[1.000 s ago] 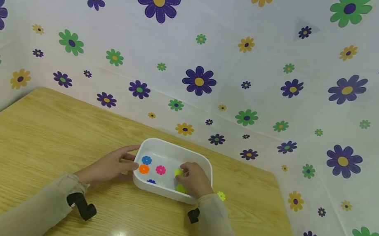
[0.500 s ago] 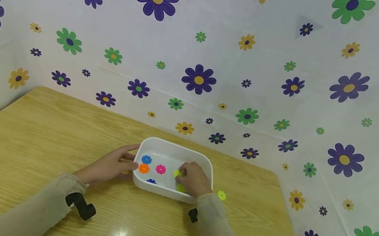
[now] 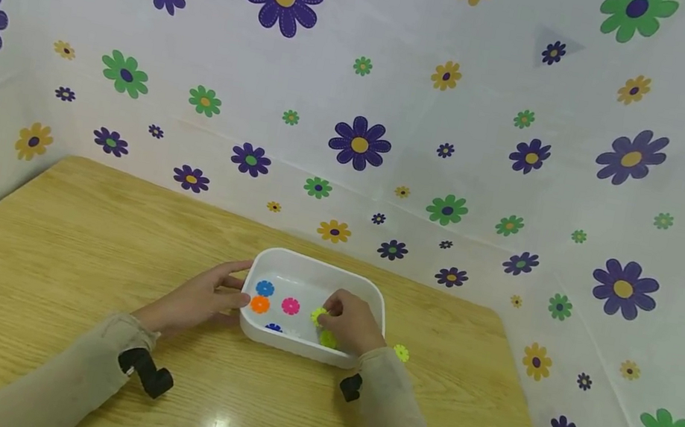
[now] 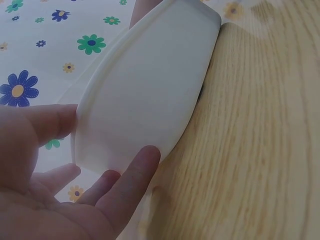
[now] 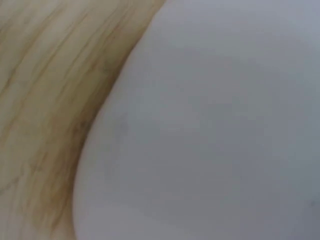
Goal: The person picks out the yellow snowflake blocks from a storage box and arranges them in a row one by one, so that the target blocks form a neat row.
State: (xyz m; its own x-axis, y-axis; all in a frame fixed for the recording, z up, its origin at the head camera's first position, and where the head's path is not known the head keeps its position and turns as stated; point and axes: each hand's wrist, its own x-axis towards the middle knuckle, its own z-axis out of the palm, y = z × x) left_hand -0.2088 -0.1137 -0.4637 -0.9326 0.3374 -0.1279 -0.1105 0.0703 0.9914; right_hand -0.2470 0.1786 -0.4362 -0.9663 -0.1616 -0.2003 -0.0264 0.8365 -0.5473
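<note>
A white plastic tray (image 3: 302, 349) with rounded corners sits on the wooden table. My left hand (image 3: 192, 300) holds its left end, with thumb and fingertips against the rim and outer wall, as the left wrist view shows close up. My right hand (image 3: 353, 323) reaches inside the right half and pinches a yellow-green flower-shaped disc (image 3: 318, 316) between thumb and fingers. Below that hand lies another yellow-green disc (image 3: 328, 339). Also in the tray are a blue disc (image 3: 265, 289), an orange disc (image 3: 260, 304), a pink disc (image 3: 291, 306) and a dark blue disc (image 3: 273, 327), partly hidden by the front wall.
One yellow disc (image 3: 401, 353) lies on the table (image 3: 106, 242) just right of the tray. A white flower-printed cloth (image 3: 312, 72) hangs behind and along the sides. The right wrist view is filled by the tray's outer wall (image 5: 210, 120) and some wood.
My right hand has lifted slightly, bringing the pinched disc a little left and more into sight. More of the yellow-green disc below shows. The left hand and tray stay put.
</note>
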